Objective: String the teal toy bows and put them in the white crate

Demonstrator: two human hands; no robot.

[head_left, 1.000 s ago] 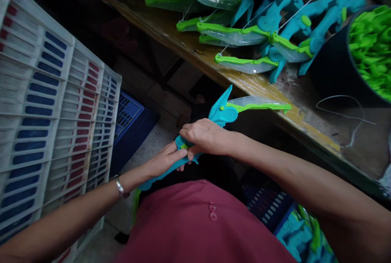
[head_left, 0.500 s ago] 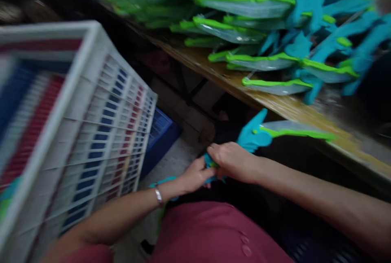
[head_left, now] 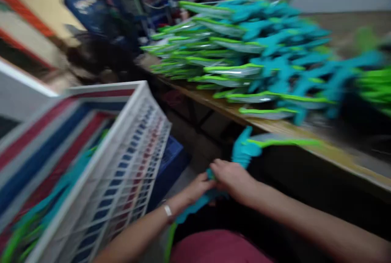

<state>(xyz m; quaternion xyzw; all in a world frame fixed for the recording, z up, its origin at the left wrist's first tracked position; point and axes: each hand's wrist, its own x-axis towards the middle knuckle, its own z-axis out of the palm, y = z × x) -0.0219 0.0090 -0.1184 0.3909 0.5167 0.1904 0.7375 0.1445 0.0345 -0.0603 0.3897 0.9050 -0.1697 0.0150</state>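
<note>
Both hands hold one teal and green toy bow (head_left: 244,151) low in front of my lap. My right hand (head_left: 233,179) grips its teal middle from above. My left hand (head_left: 197,187), with a bracelet at the wrist, pinches the same part from the left side. The bow's clear, green-edged limb (head_left: 284,141) points right, just under the table edge. Its other teal limb (head_left: 191,210) runs down toward my red shirt. The picture is blurred by head motion.
A wooden table (head_left: 284,128) carries a big pile of the same teal and green bows (head_left: 244,55). A white slatted crate (head_left: 122,161) at my left holds several more. A blue crate (head_left: 169,161) sits on the floor behind it. Dark clutter stands far back.
The view has swung up and to the left, showing the inside of the white crate and the back of the room. Both hands keep their hold on the bow.
</note>
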